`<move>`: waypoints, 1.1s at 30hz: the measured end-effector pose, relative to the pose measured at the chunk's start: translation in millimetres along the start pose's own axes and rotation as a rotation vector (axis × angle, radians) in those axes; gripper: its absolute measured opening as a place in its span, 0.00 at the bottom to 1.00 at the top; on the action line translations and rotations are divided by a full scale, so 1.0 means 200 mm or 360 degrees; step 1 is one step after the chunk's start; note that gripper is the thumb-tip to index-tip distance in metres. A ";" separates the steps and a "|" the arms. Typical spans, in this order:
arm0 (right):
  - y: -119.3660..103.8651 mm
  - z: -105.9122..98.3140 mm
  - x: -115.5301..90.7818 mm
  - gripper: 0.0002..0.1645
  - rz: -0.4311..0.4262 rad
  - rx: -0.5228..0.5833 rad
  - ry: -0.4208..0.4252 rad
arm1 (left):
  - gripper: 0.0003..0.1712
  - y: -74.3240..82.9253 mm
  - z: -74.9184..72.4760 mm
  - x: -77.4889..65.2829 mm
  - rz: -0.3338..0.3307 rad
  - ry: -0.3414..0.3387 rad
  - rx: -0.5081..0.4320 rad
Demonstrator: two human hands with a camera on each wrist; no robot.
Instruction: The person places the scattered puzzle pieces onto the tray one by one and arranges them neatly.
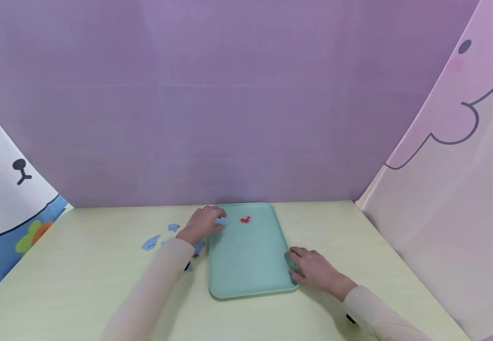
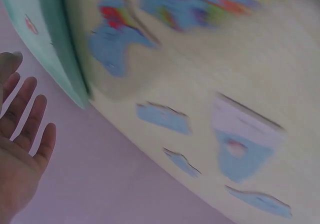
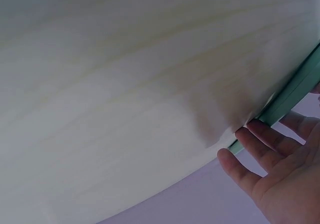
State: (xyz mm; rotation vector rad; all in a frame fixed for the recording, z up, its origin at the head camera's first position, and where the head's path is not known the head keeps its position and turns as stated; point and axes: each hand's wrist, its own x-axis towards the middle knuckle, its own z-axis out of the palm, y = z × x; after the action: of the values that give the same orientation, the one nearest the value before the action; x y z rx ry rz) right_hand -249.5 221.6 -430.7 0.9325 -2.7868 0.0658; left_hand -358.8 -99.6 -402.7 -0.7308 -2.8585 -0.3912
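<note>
My left hand (image 1: 202, 222) hovers by the far left corner of a mint-green tray (image 1: 251, 255). Its fingers are spread and slightly bent, and a small blue piece (image 1: 221, 221) shows on the tray between fingertips and thumb. In the left wrist view no piece shows in the visible palm and fingers (image 2: 30, 114). A small red piece (image 1: 245, 219) lies farther right on the tray. At the tray's right edge, my right hand (image 1: 314, 271) rests with loosely bent fingers touching the rim. In the right wrist view those fingers (image 3: 257, 151) lie along the tray's outer side (image 3: 295, 91).
Left of the tray, several flat blue picture pieces are scattered on the pale table (image 1: 80, 270), including one angular piece (image 1: 150, 242) and a smaller one (image 1: 173, 227). My left forearm overlaps some. A purple wall (image 1: 246, 104) stands behind, with printed cloths at both sides.
</note>
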 end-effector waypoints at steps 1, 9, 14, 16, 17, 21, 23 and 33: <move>0.00 0.00 0.00 0.24 0.0003 0.0000 -0.0002 | 0.16 -0.01 0.00 -0.02 0.0011 0.0005 0.0012; 0.00 0.00 0.00 0.24 0.0015 0.0001 -0.0009 | 0.14 -0.09 -0.01 -0.12 0.0060 0.0007 0.0095; 0.00 0.00 0.00 0.24 0.0016 0.0002 -0.0014 | 0.13 -0.10 0.00 -0.18 0.0100 0.0056 0.0192; 0.00 0.01 0.00 0.24 0.0016 0.0006 -0.0017 | 0.12 -0.10 0.00 -0.21 0.0104 0.0066 0.0211; 0.00 0.01 0.00 0.24 0.0018 0.0008 -0.0016 | 0.12 -0.09 0.00 -0.22 0.0109 0.0079 0.0222; 0.00 0.01 0.00 0.24 0.0024 0.0018 -0.0025 | 0.12 -0.08 0.00 -0.27 0.0097 0.0111 0.0244; 0.00 0.01 0.00 0.24 0.0028 0.0020 -0.0031 | 0.13 -0.08 0.00 -0.29 0.0068 0.0115 0.0248; 0.00 0.02 0.00 0.24 0.0041 0.0023 -0.0033 | 0.14 -0.07 0.01 -0.40 -0.0054 0.0116 0.0252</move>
State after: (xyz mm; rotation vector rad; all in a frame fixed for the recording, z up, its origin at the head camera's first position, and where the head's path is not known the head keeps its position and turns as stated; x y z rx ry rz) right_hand -250.8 221.9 -433.8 0.9059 -2.8215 0.0803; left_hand -295.9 -147.5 -424.9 -0.6269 -2.7967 -0.1884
